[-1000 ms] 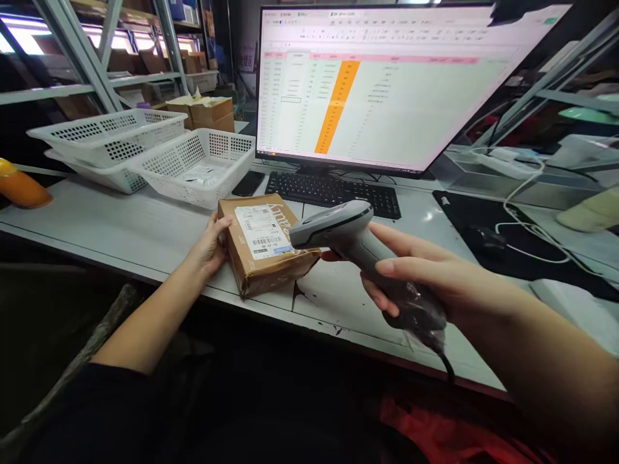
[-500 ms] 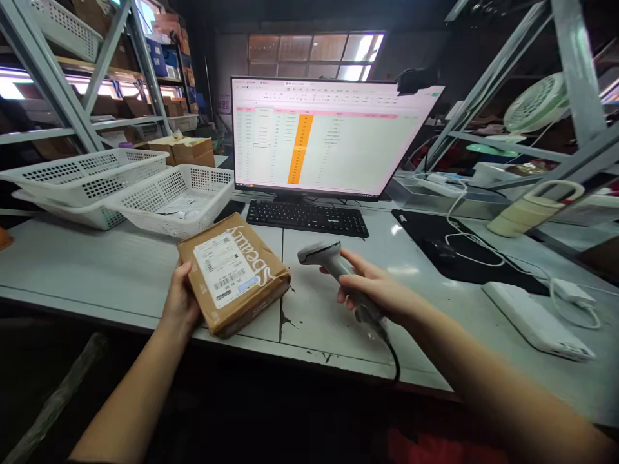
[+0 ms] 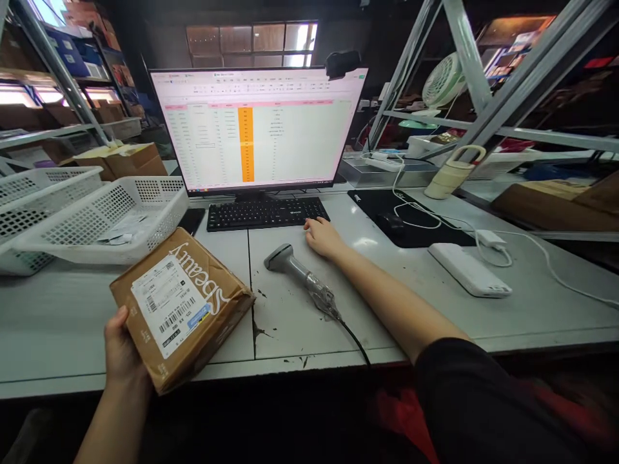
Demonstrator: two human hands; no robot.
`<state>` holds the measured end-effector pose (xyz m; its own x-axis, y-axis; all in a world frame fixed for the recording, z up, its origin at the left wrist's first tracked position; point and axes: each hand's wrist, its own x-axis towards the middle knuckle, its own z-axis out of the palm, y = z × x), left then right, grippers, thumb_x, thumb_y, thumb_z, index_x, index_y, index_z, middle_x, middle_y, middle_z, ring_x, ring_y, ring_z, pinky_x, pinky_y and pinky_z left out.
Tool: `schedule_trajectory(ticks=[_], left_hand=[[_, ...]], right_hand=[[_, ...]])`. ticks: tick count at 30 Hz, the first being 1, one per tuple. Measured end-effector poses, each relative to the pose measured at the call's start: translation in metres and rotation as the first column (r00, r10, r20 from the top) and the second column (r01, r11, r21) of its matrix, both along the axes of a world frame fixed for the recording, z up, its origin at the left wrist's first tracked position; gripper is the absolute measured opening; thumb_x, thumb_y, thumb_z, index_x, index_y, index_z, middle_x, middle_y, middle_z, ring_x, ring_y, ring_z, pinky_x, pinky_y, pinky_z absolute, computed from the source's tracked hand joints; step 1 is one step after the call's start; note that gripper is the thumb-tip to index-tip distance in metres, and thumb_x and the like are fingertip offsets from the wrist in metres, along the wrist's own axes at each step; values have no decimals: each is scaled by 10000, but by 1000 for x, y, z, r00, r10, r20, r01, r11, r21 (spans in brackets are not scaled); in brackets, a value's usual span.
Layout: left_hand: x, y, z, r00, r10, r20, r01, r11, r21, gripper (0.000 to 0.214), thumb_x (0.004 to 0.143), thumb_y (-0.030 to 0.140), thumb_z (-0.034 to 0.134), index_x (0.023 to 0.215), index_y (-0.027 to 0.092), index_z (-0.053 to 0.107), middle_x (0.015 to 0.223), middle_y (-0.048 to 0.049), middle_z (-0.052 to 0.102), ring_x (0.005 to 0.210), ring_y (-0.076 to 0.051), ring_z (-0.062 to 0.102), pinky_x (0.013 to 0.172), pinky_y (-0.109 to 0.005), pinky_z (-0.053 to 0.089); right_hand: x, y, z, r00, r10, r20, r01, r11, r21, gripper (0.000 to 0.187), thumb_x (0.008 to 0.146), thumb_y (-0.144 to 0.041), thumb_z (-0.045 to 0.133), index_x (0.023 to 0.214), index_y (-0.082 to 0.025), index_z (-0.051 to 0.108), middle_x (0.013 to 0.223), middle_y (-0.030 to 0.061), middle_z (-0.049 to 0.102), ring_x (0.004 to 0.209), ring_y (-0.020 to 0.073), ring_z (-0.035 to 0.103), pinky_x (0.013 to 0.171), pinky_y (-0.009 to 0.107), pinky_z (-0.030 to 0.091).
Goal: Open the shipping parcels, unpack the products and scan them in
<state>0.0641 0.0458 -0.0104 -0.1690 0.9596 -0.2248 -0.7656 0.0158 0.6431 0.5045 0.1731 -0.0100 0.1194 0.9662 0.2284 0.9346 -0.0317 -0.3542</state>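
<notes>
My left hand (image 3: 123,354) grips a brown cardboard parcel (image 3: 210,338) by its near left corner, thumb on top. The parcel is tilted toward me at the table's front edge. On its top are a white shipping label (image 3: 167,299) with barcodes and white printed lettering. My right hand (image 3: 323,237) rests at the right end of the black keyboard (image 3: 265,214), fingers on the keys and nothing held. A grey barcode scanner (image 3: 300,274) lies on the table between the parcel and my right forearm, its cable running off the front edge.
A monitor (image 3: 290,148) showing a spreadsheet stands behind the keyboard. White perforated baskets (image 3: 87,241) sit at the left. To the right are a mouse (image 3: 391,223) on a black pad (image 3: 411,237), a white power bank (image 3: 469,270), cables and a cream cup (image 3: 447,180).
My right hand has let go of the barcode scanner, now lying on the table, and moved forward to the keyboard. My left hand still holds the parcel. The view has turned right.
</notes>
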Motion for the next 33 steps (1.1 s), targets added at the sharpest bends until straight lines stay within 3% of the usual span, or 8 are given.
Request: schedule_trajectory(ticks=[6, 14, 17, 21, 25, 30, 33], left_hand=[[1, 0, -2, 999, 8, -32, -7, 1000, 1, 597, 697, 394, 751, 1275, 259, 690, 1078, -53, 809, 1195, -409, 704, 963, -530, 637], [5, -1, 2, 997, -29, -77, 27, 999, -31, 613, 697, 428, 760, 1271, 223, 696, 1084, -89, 806, 1157, -422, 720, 939, -530, 647], [5, -1, 1, 995, -49, -89, 47, 998, -30, 616, 706, 444, 757, 1277, 222, 698, 1086, -98, 806, 1160, -428, 718, 941, -539, 646], [6, 0, 4, 994, -72, -83, 73, 997, 10, 615, 702, 424, 761, 1280, 227, 700, 1102, -102, 804, 1175, -436, 711, 938, -546, 646], [7, 0, 6, 994, -75, -77, 77, 997, 19, 619, 701, 422, 763, 1282, 219, 700, 1119, -107, 801, 1163, -432, 717, 935, -535, 648], [5, 1, 2, 994, -69, -90, 69, 998, -2, 634, 706, 438, 759, 1294, 211, 688, 1110, -107, 800, 1128, -426, 730, 916, -527, 653], [-3, 5, 1, 994, -64, -87, 64, 998, -5, 629, 732, 461, 738, 1305, 208, 673, 1107, -108, 798, 1116, -416, 735, 904, -522, 654]], right_hand=[[11, 25, -16, 986, -6, 167, 2, 1000, 23, 349, 907, -178, 454, 1188, -155, 659, 1380, 161, 673, 1464, 390, 413, 1238, 603, 246], [12, 39, -11, 970, -2, 243, -18, 997, 78, 374, 928, -180, 407, 1216, -134, 643, 1344, 209, 673, 1400, 357, 478, 1192, 559, 334], [7, 49, -12, 968, 30, 247, -49, 996, 70, 384, 924, -182, 424, 1245, -143, 631, 1402, 181, 653, 1455, 354, 426, 1223, 568, 287], [1, 56, -8, 969, 53, 243, -67, 997, 49, 347, 919, -198, 447, 1188, -149, 661, 1318, 169, 701, 1441, 373, 445, 1228, 612, 249], [5, 48, -1, 975, 13, 220, -33, 995, 89, 371, 922, -181, 430, 1210, -133, 659, 1315, 203, 689, 1429, 365, 451, 1221, 585, 262], [13, 20, 6, 988, 3, 158, -12, 998, 56, 378, 900, -156, 453, 1203, -93, 671, 1285, 234, 692, 1371, 381, 509, 1177, 561, 363], [0, -11, 19, 994, 74, 80, -78, 996, 52, 461, 944, -223, 458, 1369, -107, 593, 1392, 202, 651, 1300, 335, 586, 1120, 506, 469]])
